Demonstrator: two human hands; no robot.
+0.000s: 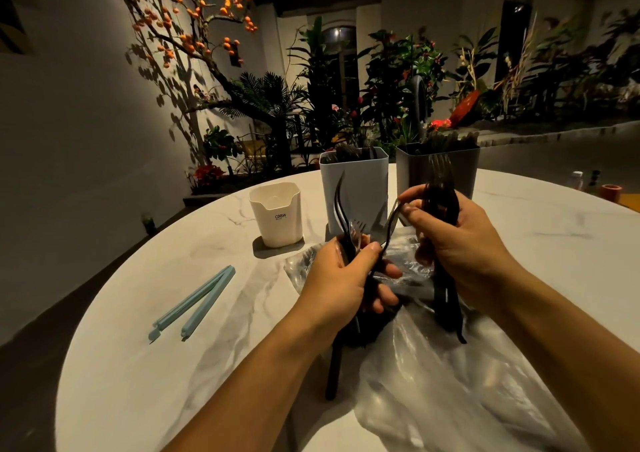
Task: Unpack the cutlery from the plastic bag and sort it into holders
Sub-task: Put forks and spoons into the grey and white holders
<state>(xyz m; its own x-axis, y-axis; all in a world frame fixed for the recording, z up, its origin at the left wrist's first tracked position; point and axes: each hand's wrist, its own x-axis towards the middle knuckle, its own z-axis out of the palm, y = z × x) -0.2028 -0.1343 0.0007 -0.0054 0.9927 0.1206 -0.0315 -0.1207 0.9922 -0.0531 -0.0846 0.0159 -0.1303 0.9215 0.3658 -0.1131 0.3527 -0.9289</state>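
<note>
Both hands clenched on forks: left hand and right hand above the bag. Light, stiff, slippery plastic, so grab mid-handle.

Left hand, right hand, fingers curled.

table fills the lower frame | plastic bag lower right on it | both hands just above the bag, mid-frame | three holders in a row behind, upper middle | bag clip lying left of the hands | plants way back behind the table
</note>
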